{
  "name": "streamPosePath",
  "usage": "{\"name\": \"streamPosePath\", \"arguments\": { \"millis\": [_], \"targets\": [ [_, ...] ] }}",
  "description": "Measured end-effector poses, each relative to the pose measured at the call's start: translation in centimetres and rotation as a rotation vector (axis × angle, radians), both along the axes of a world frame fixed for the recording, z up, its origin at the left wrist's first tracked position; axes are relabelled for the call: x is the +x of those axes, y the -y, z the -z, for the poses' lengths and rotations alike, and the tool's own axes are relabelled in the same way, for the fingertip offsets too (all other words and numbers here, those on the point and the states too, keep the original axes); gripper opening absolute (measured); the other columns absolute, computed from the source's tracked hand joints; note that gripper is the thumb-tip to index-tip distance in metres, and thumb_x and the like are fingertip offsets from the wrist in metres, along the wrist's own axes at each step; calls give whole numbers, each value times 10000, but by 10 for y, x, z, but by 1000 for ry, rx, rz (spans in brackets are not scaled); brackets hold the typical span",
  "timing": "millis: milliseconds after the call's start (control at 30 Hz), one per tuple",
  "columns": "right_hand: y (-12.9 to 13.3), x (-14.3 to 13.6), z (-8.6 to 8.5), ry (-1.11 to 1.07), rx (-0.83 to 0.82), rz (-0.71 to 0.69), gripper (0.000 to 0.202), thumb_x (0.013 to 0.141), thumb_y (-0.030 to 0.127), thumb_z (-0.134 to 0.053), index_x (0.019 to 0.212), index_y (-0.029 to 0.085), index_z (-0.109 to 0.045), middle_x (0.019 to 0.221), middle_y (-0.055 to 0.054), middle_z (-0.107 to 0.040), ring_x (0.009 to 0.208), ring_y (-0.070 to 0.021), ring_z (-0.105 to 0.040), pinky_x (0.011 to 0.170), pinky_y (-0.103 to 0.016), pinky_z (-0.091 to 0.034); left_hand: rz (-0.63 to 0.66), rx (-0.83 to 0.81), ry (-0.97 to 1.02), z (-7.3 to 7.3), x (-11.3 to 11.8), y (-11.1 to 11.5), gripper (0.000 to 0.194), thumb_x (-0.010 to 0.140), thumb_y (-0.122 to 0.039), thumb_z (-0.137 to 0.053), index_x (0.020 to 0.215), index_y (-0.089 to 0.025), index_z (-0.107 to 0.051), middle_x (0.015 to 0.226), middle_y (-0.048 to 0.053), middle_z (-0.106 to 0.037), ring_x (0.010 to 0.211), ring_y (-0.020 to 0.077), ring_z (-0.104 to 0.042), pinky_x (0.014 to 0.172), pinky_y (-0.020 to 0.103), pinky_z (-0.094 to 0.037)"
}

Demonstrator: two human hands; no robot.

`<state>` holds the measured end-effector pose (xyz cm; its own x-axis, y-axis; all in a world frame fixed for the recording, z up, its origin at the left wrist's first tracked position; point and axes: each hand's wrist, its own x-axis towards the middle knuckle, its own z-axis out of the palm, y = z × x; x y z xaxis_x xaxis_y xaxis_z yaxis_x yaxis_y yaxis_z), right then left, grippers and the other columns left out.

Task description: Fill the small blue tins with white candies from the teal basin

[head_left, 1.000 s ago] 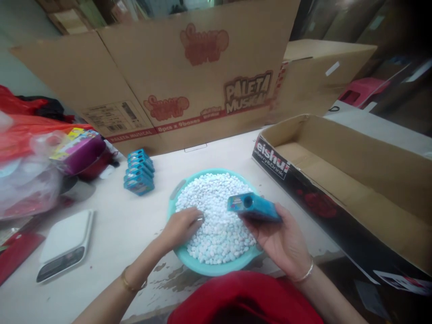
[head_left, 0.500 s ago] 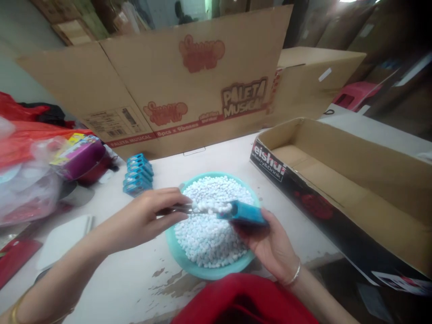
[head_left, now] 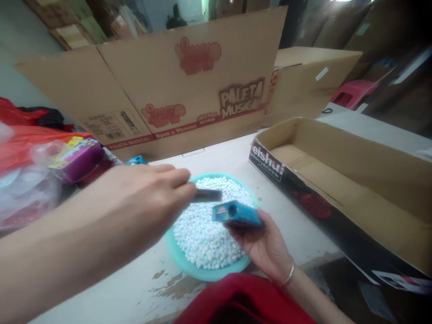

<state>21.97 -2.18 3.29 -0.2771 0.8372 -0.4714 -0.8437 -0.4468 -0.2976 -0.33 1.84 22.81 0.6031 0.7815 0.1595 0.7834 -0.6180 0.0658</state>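
My left hand [head_left: 158, 193] is closed on the handle end of a dark metal scoop [head_left: 209, 195], held over the left part of a turquoise basin [head_left: 185, 265]. Small white pellets [head_left: 209, 243] fill the basin. Just right of the scoop's tip, my right hand [head_left: 265, 240] grips a small blue box [head_left: 238, 213] from below; a round dark hole shows in its near-left end. Scoop and box are apart. Behind my left hand, only the top of some blue boxes [head_left: 137, 160] shows; the rest is hidden.
A large printed cardboard sheet [head_left: 135, 81] stands at the back, with another carton [head_left: 310, 85] beside it. An open cardboard tray [head_left: 324, 180] lies on the right. Plastic bags [head_left: 30, 180] and a purple package [head_left: 83, 162] are on the left.
My left hand and forearm have come up and forward, now covering most of the blue boxes. The scoop has turned and no pellets show on it. The box's end faces more towards me.
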Motion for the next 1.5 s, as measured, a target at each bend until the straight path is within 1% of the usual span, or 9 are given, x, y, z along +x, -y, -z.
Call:
{"name": "streamPosePath", "arguments": {
  "millis": [100,200,333,433,533,833,933,1200,1500],
  "targets": [
    [-1,8,-1,7,-2,32,311,833,328,-719,1064,122,-686,1059,-133,-754,955,-260,-729,855,-395,-612,-6,-95,-176,37,-35,-2,333,950,-394,-413,1004,-250,-708,815,48,-632,663,176,-599,569,273,-438],
    [-2,17,-1,27,11,69,315,827,318,-721,1064,112,-693,1058,-145,-753,967,-276,-729,845,-390,-618,-87,-333,-191,105,-61,0,298,965,-275,-405,1002,-242,-699,825,46,-642,725,172,-620,638,270,-461],
    [-4,25,1,46,10,101,303,845,326,-692,1067,121,-696,1083,-147,-748,1006,-285,-720,863,-406,-616,-198,-454,-16,190,-45,11,246,949,-260,-445,1035,-227,-673,985,70,-680,949,232,-639,802,322,-494],
    [-5,28,2,76,-11,126,299,852,328,-673,1057,113,-699,1087,-155,-746,1011,-286,-719,861,-410,-617,-258,-454,75,219,-19,17,242,943,-243,-436,1041,-208,-655,1048,91,-679,1010,268,-625,838,369,-494],
    [-5,30,2,106,-16,150,302,862,335,-654,1059,110,-702,1068,-155,-752,999,-282,-724,852,-407,-620,-281,-464,164,226,-8,17,217,944,-262,-453,1042,-211,-640,1073,81,-684,1015,269,-625,852,384,-494],
    [-2,40,2,142,-21,183,368,825,360,-687,1103,121,-702,1086,-147,-751,1004,-289,-725,828,-387,-628,-238,-531,465,209,-22,7,233,954,-370,-501,1064,-200,-616,1038,59,-689,944,199,-642,838,304,-525],
    [-2,40,2,145,-25,185,343,823,353,-688,1075,121,-706,1075,-141,-754,983,-281,-730,826,-384,-629,-201,-497,502,181,-31,3,225,952,-354,-512,1068,-197,-623,1014,52,-685,930,189,-637,835,301,-519],
    [-3,21,0,73,27,91,279,852,311,-694,1066,133,-689,1071,-123,-754,966,-249,-730,847,-386,-619,8,-430,276,77,-31,-5,190,975,-330,-521,1084,-226,-637,957,27,-674,827,148,-625,738,250,-488],
    [-2,4,1,-43,-2,21,306,884,318,-674,1115,118,-668,1078,-131,-748,956,-238,-725,886,-397,-598,120,-342,-94,16,6,-15,278,961,-418,-462,954,-283,-705,792,41,-626,643,175,-602,579,294,-454]
  ]
}}
